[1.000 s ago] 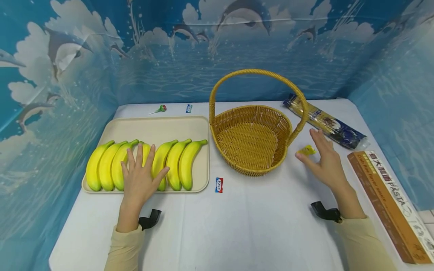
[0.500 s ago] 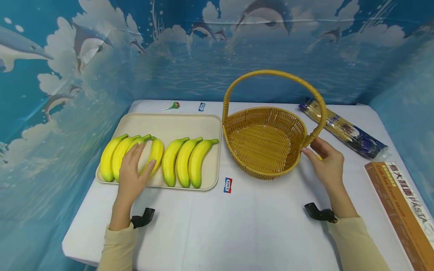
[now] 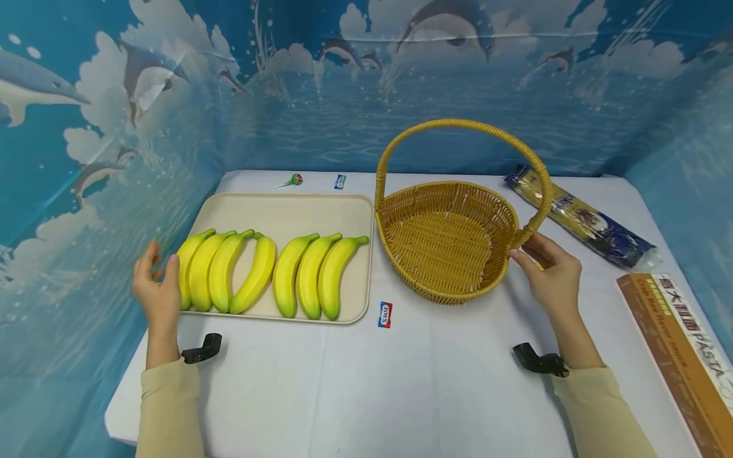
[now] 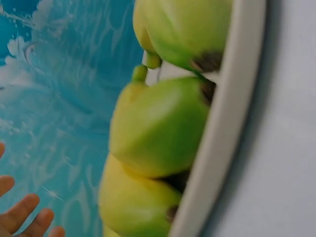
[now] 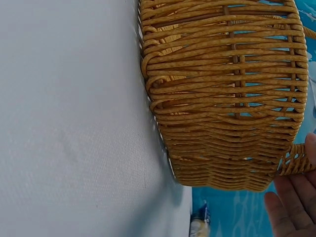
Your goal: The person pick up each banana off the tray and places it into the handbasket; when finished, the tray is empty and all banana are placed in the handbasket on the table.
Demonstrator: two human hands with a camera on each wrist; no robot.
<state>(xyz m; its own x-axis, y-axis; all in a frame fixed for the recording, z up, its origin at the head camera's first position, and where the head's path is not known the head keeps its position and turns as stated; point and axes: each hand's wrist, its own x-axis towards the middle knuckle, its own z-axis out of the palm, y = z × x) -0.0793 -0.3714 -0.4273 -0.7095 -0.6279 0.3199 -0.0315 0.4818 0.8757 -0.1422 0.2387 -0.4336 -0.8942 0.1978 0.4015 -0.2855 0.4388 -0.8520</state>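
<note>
The cream tray (image 3: 286,213) lay on the white-covered counter (image 3: 372,388). Seven bananas (image 3: 254,277) stood in a row along the tray's near half: four toward its left end, then a gap, then three toward its right end. Their stems pointed at the tray's far side and their green ends faced its near rim; the fourth from the left slanted, its stem leaning toward the third's.

The left hand (image 3: 157,286) was at the tray's left end, beside the outermost banana, gripping nothing, its fingers spread and loosely bent. Whether its thumb touched that banana, I could not tell.

To the right of the tray stood the woven basket (image 3: 446,248), upright, its tall handle arching overhead. The right hand (image 3: 552,277) pinched the basket at the foot of the handle, on the side away from the tray, with thumb and fingers on opposite sides.

Beyond the tray's far edge lay a lollipop (image 3: 295,179) and a small blue sweet (image 3: 340,182). A red and blue sweet (image 3: 385,314) lay just off the tray's near right corner. Well to the tray's right, past the basket, were a blue and gold packet (image 3: 584,216) and, nearer the person, a long box (image 3: 676,343) marked PASTA. A dolphin-print curtain (image 3: 286,127) hung behind the tray.
</note>
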